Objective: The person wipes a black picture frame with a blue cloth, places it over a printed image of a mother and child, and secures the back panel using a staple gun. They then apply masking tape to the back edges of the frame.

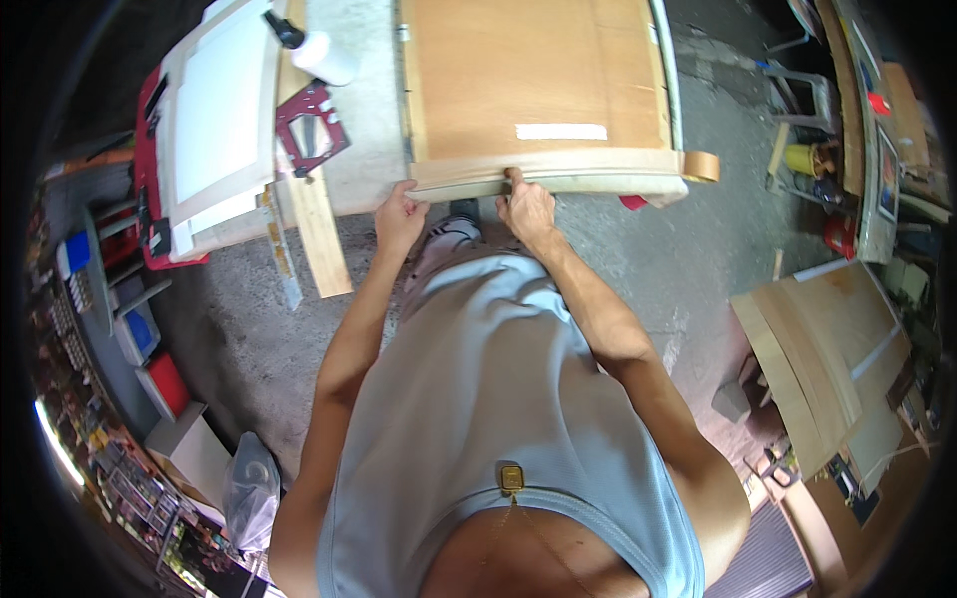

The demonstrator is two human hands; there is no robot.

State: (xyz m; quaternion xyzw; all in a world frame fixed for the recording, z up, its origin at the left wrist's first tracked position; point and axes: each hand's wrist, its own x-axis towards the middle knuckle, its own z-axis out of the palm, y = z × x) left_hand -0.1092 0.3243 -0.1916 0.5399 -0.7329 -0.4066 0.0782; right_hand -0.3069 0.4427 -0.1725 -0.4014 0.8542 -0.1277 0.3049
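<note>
A brown wooden panel (538, 80) lies on the covered worktable straight ahead of me. Along its near edge runs a strip of brown tape (598, 165), which leads right to the tape roll (701, 166) at the table's corner. My left hand (401, 221) is at the strip's left end, index finger on the corner and the thumb close to it, apparently pinching the tape; its other fingers are curled and partly hidden. My right hand (528, 211) presses an extended index finger onto the strip near its middle, thumb apart and the other fingers bent, holding nothing.
Left on the table are a white spray bottle (325, 58), a dark red angle frame (311, 133), a white panel (217, 120) and a wooden slat (319, 239) jutting over the edge. Stacked boards (812, 359) stand at right; a plastic bag (252, 488) lies lower left.
</note>
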